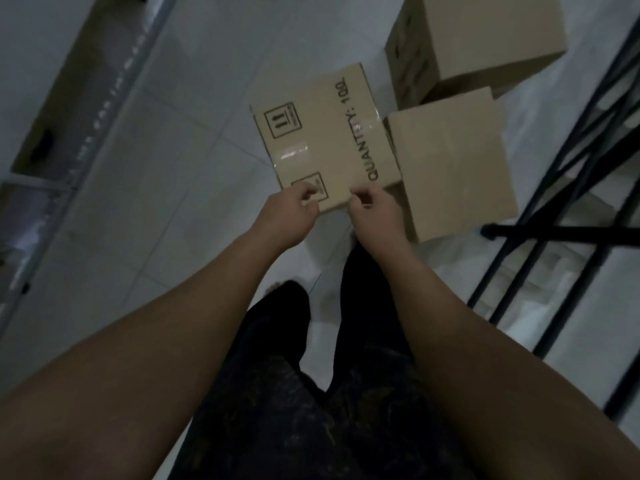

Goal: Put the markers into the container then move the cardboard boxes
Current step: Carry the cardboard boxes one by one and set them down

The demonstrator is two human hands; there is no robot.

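1. Straight ahead of the person, above the pale tiled floor, is a printed cardboard box. Its flat face is turned up toward the camera and shows "QUANTITY: 100", arrow symbols and a strip of clear tape.
2. At the box's near edge the left hand has its fingers curled and pinching the cardboard by a printed symbol.
3. Just beside it the right hand grasps the same near edge, its fingers bent round the rim. The two hands are close together but apart.
4. Whether the box rests on the floor or is lifted off it cannot be told.
5. Along its right side the box overlaps the left edge of a plain cardboard box.
6. Beyond both, at the upper right, stands a larger cardboard box.
7. On the far right runs a black metal frame of crossing bars.
8. On the left a long brown carton lies beside a grey rail, well apart from the boxes.
9. Below the arms are dark trousers.
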